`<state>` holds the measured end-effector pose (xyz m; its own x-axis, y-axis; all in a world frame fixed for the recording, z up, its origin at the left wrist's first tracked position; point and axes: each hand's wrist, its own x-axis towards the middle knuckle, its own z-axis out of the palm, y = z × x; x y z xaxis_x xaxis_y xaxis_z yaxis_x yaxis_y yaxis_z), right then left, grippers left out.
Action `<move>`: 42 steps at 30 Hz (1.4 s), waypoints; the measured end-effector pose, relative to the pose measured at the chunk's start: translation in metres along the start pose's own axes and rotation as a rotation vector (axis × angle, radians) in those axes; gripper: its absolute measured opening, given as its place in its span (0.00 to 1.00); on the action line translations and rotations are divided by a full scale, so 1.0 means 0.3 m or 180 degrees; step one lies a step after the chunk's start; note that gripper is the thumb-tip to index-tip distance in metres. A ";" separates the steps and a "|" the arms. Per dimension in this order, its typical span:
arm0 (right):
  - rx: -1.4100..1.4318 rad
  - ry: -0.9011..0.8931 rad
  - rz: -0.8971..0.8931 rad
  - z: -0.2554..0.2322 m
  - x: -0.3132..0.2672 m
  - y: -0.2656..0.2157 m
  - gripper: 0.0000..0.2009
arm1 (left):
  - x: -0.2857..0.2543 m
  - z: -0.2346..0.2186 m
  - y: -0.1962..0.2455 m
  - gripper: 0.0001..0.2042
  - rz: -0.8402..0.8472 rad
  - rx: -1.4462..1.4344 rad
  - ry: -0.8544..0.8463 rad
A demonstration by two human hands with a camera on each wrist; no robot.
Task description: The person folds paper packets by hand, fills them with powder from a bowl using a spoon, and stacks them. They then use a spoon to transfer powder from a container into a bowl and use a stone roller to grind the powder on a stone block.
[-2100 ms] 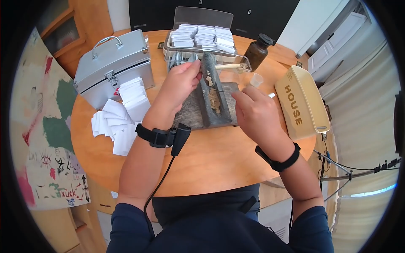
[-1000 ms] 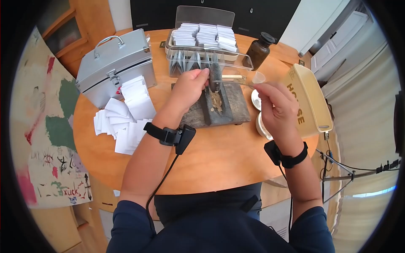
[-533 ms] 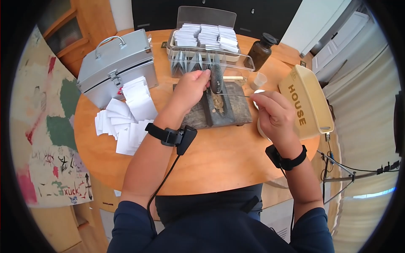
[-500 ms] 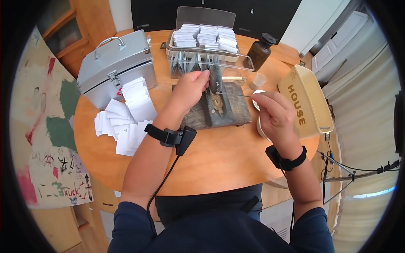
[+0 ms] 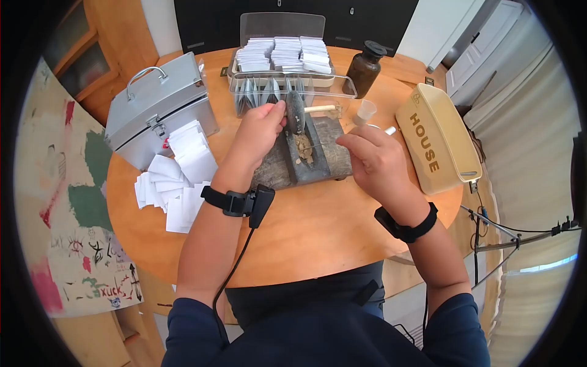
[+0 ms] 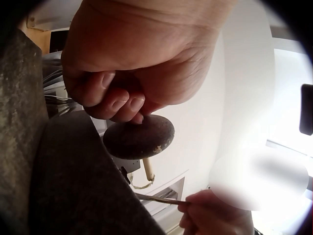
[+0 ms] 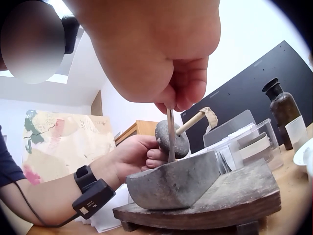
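My left hand (image 5: 259, 133) grips the wooden handle of a stone grinding wheel (image 5: 296, 111) on its near side, and the handle's other end (image 7: 191, 122) sticks out beyond. The wheel stands on edge over the far part of a narrow dark stone trough (image 5: 319, 160). Crushed tan bits (image 5: 302, 147) lie along the trough's bottom. Between thumb and fingertips, my right hand (image 5: 378, 161) pinches a thin metal spatula (image 7: 170, 136). Its far end dips inside the trough, just in front of the wheel. In the left wrist view, the wheel (image 6: 139, 137) shows tan residue at its edge.
A wooden board (image 5: 340, 144) carries the trough. Behind it stand clear boxes of white packets (image 5: 286, 54) and a brown bottle (image 5: 364, 68). A silver case (image 5: 160, 104) and loose white packets (image 5: 177, 177) lie left; a plastic cup (image 5: 365, 111) and yellow bin (image 5: 436, 139) stand right.
The spatula crossed the wheel's lower edge earlier; now its tip reaches down into the trough. My right hand has come closer to the trough. Bits seen on the wheel at first have come off.
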<state>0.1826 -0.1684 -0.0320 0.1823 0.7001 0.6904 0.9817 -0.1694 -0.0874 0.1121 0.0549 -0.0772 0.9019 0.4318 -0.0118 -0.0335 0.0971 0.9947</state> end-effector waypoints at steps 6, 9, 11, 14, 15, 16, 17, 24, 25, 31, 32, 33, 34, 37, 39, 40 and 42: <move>-0.0163 -0.0047 0.0040 0.008 0.015 -0.007 0.11 | 0.001 0.010 0.004 0.15 0.0039 -0.0129 0.0077; -0.0309 0.0043 -0.0040 -0.025 0.048 -0.014 0.10 | -0.004 0.000 0.010 0.15 0.0129 -0.0080 0.0033; -0.0285 -0.0071 -0.0146 -0.049 0.063 -0.030 0.10 | -0.008 -0.007 0.012 0.15 0.0113 -0.0049 0.0042; -0.0350 -0.0301 -0.0265 -0.046 0.070 -0.052 0.10 | 0.002 -0.005 0.010 0.15 0.0094 -0.0076 0.0074; -0.0403 -0.0429 -0.0265 -0.043 0.069 -0.061 0.09 | 0.003 0.000 0.010 0.15 0.0059 -0.0120 0.0118; -0.0417 -0.0425 -0.0258 -0.044 0.069 -0.063 0.09 | 0.001 0.004 0.012 0.15 0.0065 -0.0121 0.0102; -0.0432 -0.0428 -0.0187 -0.043 0.072 -0.063 0.09 | -0.005 0.005 0.017 0.15 0.0068 -0.0103 0.0097; -0.0275 -0.0420 -0.0133 -0.081 0.065 -0.113 0.09 | -0.006 0.000 0.026 0.15 0.0077 -0.0058 0.0057; -0.0300 -0.0417 -0.0118 -0.079 0.059 -0.108 0.09 | -0.007 0.007 0.027 0.15 0.0083 -0.0063 0.0028; -0.0144 -0.0189 0.0179 -0.095 0.069 -0.132 0.10 | -0.012 -0.010 0.020 0.15 0.0137 -0.0107 -0.0002; -0.0042 -0.0256 0.0259 -0.101 0.069 -0.145 0.09 | -0.010 -0.013 0.020 0.16 0.0056 -0.0071 0.0027; 0.0047 -0.0319 0.0337 -0.106 0.069 -0.149 0.09 | -0.005 -0.010 0.022 0.18 -0.0017 -0.0038 0.0046; 0.0029 -0.0313 0.0344 -0.101 0.066 -0.142 0.09 | -0.002 -0.005 0.021 0.18 -0.0009 -0.0040 0.0028; 0.0080 -0.0259 0.0245 -0.074 0.056 -0.120 0.08 | -0.003 -0.001 0.020 0.16 0.0083 -0.0052 0.0089; 0.0044 -0.0066 0.0341 -0.068 0.053 -0.118 0.08 | -0.010 -0.005 0.026 0.16 0.0130 -0.0104 0.0032; 0.0055 -0.0073 0.0338 -0.073 0.053 -0.126 0.08 | -0.013 -0.006 0.027 0.16 0.0123 -0.0105 0.0043; 0.0000 -0.0334 0.0438 -0.094 0.053 -0.147 0.09 | -0.012 -0.006 0.030 0.16 0.0145 -0.0096 0.0021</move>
<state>0.1406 -0.1694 0.0031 0.3197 0.7389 0.5931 0.9471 -0.2685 -0.1759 0.1078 0.0557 -0.0685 0.8962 0.4424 0.0327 -0.0875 0.1040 0.9907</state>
